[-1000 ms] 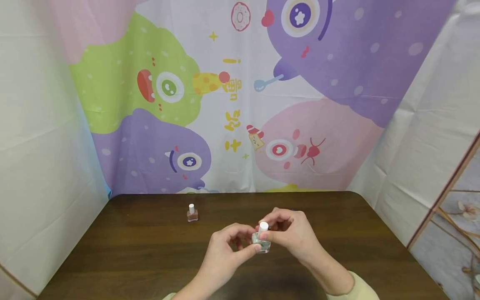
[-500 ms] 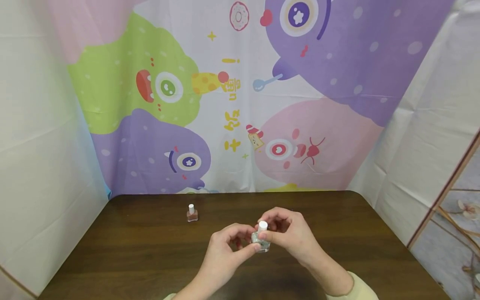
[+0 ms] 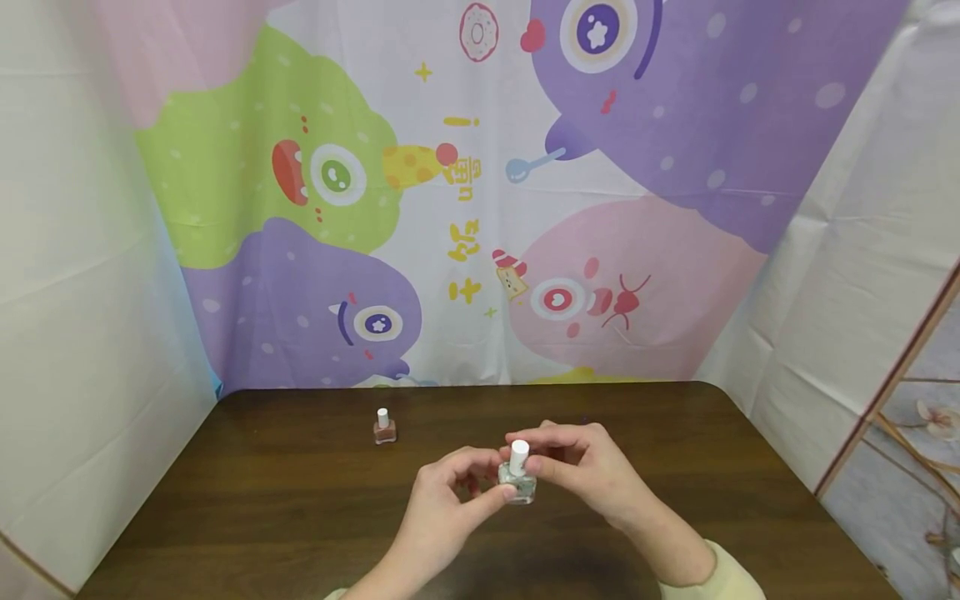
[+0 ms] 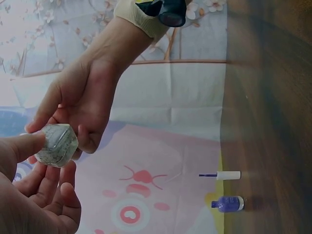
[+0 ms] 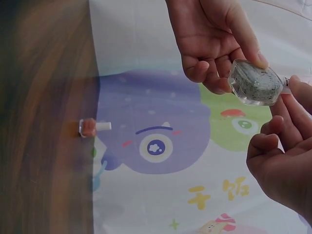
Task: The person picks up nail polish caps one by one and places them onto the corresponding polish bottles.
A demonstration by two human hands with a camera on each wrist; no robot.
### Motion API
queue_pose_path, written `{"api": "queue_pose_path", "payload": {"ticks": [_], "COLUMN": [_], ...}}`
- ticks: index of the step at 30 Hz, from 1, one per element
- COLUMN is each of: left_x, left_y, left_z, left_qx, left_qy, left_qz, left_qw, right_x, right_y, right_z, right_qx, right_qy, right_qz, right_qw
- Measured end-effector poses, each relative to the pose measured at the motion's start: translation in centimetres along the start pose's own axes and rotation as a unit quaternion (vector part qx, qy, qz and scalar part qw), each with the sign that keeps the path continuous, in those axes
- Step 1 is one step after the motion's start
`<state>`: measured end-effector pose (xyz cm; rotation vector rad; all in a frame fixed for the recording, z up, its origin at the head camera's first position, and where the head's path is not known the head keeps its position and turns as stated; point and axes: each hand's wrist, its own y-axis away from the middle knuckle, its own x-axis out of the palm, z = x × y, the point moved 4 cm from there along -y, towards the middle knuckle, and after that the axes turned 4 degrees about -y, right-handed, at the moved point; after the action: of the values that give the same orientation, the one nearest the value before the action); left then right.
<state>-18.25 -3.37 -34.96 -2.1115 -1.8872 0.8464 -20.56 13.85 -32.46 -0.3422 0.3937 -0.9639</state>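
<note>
A small square bottle of clear nail polish with dark and silvery flecks [image 3: 517,487] is held upright above the table. My left hand [image 3: 450,498] pinches its glass body between thumb and fingers. At the white cap [image 3: 519,457], the thumb and index finger of my right hand [image 3: 600,471] close from either side. The right wrist view shows the flecked bottle [image 5: 256,83] from below, with only a bit of the cap visible between the right fingertips. A capped pinkish-brown nail polish bottle [image 3: 385,430] stands farther back on the left.
In the left wrist view, an uncapped purple nail polish bottle [image 4: 228,204] stands on the table beside its white brush cap [image 4: 228,175], brush pointing up. My right hand hides most of them from the head view. Behind the dark wooden table [image 3: 300,500] hangs a cartoon-printed cloth [image 3: 480,350].
The flecked bottle has shifted slightly left. My right fingers have moved round the cap, the index finger reaching farther left and straighter than before. The left hand keeps its grip.
</note>
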Motion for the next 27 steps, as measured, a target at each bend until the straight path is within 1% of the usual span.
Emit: {"api": "queue_pose_path", "payload": {"ticks": [6,12,15,22,27], "left_x": [0.04,0.04,0.04,0.09,-0.01], "left_y": [0.12,0.10,0.13,0.23,0.20], "left_z": [0.01,-0.02,0.02,0.12,0.09], "left_qx": [-0.005,0.004,-0.001,-0.021,-0.022], "left_qy": [0.005,0.005,0.006,0.005,0.003], "left_qz": [0.013,0.021,0.022,0.020,0.015], "left_qw": [0.9999,0.9998,0.9997,0.9996,0.9996], "right_x": [0.20,0.21,0.33,0.45,0.45], "right_y": [-0.09,-0.16,-0.23,-0.31,-0.35], "right_z": [0.07,-0.01,-0.04,0.02,0.07], "right_qx": [0.001,-0.010,-0.016,-0.022,-0.020], "right_qy": [-0.014,-0.017,-0.019,-0.006,0.005], "right_qz": [0.027,0.030,0.032,0.017,-0.001], "right_qw": [1.000,0.999,0.999,1.000,1.000]}}
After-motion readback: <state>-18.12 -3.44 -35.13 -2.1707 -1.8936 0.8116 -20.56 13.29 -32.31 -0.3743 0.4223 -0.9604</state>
